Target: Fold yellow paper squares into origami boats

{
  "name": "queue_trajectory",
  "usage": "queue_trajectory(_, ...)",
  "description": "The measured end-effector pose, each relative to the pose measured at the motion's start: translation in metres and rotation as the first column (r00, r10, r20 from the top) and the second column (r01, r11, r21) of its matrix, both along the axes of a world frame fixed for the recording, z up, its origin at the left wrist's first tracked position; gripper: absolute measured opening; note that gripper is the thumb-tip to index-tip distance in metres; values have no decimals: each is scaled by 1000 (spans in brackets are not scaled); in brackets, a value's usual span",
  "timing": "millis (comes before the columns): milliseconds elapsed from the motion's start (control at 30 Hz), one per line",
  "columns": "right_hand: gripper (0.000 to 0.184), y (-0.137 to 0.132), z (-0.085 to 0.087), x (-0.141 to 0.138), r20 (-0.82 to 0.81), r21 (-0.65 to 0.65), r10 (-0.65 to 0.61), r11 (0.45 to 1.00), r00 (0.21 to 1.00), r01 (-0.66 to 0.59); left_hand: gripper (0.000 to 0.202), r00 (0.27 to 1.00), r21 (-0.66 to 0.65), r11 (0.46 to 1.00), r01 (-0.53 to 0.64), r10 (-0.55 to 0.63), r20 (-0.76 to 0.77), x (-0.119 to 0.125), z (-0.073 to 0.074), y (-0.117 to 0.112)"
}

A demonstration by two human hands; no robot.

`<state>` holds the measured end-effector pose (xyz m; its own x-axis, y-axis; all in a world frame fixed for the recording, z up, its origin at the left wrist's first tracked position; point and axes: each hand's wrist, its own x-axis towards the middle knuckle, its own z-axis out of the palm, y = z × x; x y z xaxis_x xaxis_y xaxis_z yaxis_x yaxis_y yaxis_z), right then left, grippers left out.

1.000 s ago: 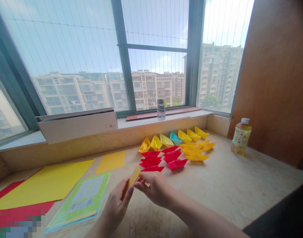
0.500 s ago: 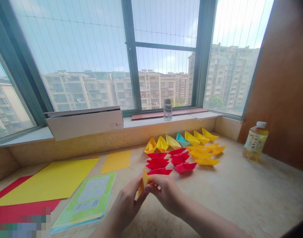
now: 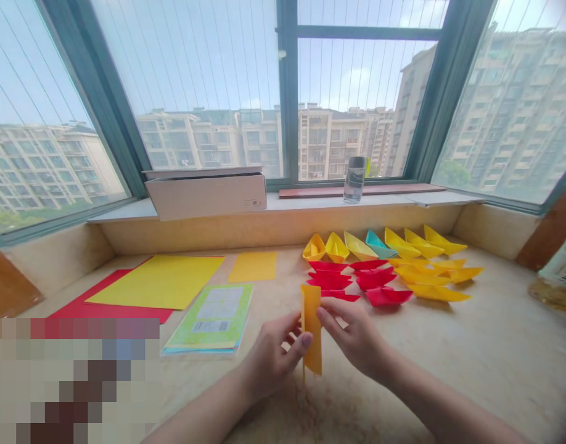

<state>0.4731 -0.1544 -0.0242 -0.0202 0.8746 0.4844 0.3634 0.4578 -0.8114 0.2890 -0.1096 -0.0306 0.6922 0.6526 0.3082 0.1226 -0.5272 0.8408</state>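
Between my two hands a folded sheet of orange-yellow paper stands upright above the counter, its long narrow side towards me. My left hand pinches it at the left edge, thumb in front. On the other side my right hand grips the right edge near the top, thumb and fingers pressed together. Just beyond the paper sit several red paper boats in two columns. To their right are several yellow paper boats, and a back row holds more yellow ones with a blue paper boat among them.
Left on the counter lie a yellow-orange sheet, large yellow paper over red paper, and a green packet. A white box and a glass bottle stand on the sill. A drink bottle is far right.
The view has swung left, so things appear further right. The orange-yellow paper has been turned and now shows a taller, narrow face, with my hands holding opposite edges.
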Motion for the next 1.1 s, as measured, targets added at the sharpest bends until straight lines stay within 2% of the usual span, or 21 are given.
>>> queue_trajectory(67,24,1,1,0,-113,-76,-42,997,993,34,37,997,-54,998,-23,26,66,2,2,-2)
queue_trajectory(167,26,4,-1,1,-250,-163,-33,987,968,-9,36,984,-195,980,-35,68,164,6,3,-3)
queue_trajectory(333,25,5,-4,1,-342,-216,28,970,939,-108,39,964,-395,917,49,60,260,10,2,-2)
queue_trajectory(467,23,2,-2,0,-349,-245,32,962,936,-124,37,963,-467,883,52,79,257,11,0,-1)
queue_trajectory(633,25,1,-3,-1,-416,-287,148,915,897,-283,38,975,-482,876,20,90,203,12,-5,0)
queue_trajectory(800,20,2,-11,-2,-404,-276,135,925,905,-261,40,965,-599,799,62,105,241,14,-7,-1)
queue_trajectory(967,21,3,-9,0,-298,-168,158,962,941,-214,43,965,-694,715,80,120,235,14,-6,-2)
queue_trajectory(1100,20,3,-6,4,-264,-160,141,969,954,-188,47,960,-720,693,44,171,223,13,-9,2)
